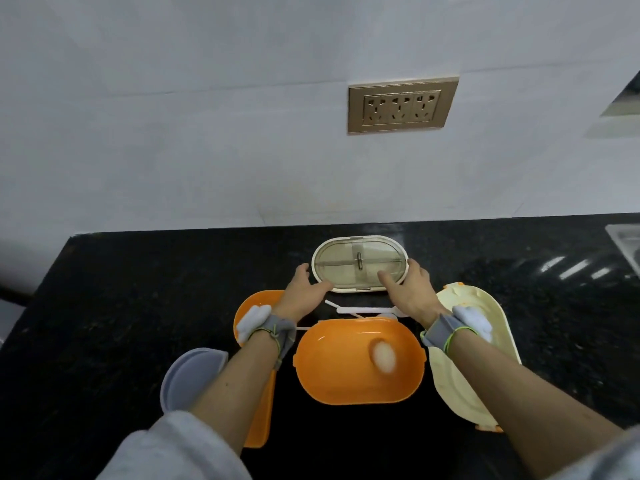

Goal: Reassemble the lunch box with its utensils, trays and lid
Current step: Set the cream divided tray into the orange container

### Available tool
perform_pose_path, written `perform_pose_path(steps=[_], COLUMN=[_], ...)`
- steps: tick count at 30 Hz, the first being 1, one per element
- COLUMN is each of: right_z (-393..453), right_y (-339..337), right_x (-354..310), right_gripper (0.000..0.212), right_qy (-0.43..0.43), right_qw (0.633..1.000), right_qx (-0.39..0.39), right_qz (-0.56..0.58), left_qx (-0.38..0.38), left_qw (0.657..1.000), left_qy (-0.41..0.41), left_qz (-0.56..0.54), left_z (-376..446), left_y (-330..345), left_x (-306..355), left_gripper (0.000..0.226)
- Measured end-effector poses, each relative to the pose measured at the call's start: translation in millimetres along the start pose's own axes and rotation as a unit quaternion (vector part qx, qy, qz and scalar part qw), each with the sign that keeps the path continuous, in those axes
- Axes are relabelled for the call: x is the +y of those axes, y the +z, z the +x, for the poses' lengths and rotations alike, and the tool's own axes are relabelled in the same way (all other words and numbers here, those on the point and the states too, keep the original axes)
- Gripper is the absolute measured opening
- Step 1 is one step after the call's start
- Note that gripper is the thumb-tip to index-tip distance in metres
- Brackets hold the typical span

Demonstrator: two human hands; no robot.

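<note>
Bare counter [138, 306] left, prob. passable

A black speckled stone countertop [519, 323] runs along a white wall [207, 116]. A gold-framed triple socket panel [401, 105] sits on the wall, right of centre. A steel sink's corner [627, 244] shows far right, where light streaks glint.
</note>
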State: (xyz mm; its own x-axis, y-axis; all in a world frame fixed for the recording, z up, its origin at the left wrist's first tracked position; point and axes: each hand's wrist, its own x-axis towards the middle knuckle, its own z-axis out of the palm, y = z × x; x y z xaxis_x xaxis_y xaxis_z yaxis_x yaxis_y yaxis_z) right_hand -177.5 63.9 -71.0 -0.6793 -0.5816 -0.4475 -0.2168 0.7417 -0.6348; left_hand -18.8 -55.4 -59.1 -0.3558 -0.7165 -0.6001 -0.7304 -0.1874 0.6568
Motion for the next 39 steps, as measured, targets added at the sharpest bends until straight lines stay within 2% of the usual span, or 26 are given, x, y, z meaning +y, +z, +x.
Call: perform_pose_path(steps=[12,18,21,25,28,32,39], right_z=[26,37,47,54,54,51,34], right_y=[11,15,13,7,5,3,-3], right_x=[-3,-4,0,7,10,8,0], right_gripper=[0.076,0.065,0.075,0.085,0.081,0.073,0.041], right_qy=[0.026,0.053,0.077,0.094,0.105,0.094,0.041], right_qw=[0.999,0.997,0.993,0.989,0.989,0.987,0.976], right_qx=[0.010,0.025,0.039,0.041,0.052,0.068,0.125], right_qz=[0.018,0.056,0.084,0.102,0.093,0.113,0.173], left_qx=[-0.036,-0.046,-0.040,-0.012,0.014,0.035,0.054], left_qw=[0.999,0.999,0.998,1.000,0.998,0.995,0.996], left_qy=[-0.014,-0.006,-0.012,-0.010,0.014,0.048,0.006], left_qz=[-0.016,-0.024,-0.038,0.024,0.060,0.076,-0.065], left_z=[38,45,51,54,48,40,28], left_y=[-3,-7,-6,-6,-7,-11,-15], left_x=[-8,-6,-11,-17,-14,-9,-1], left_gripper=[0.069,0.063,0.068,0.078,0.076,0.046,0.032])
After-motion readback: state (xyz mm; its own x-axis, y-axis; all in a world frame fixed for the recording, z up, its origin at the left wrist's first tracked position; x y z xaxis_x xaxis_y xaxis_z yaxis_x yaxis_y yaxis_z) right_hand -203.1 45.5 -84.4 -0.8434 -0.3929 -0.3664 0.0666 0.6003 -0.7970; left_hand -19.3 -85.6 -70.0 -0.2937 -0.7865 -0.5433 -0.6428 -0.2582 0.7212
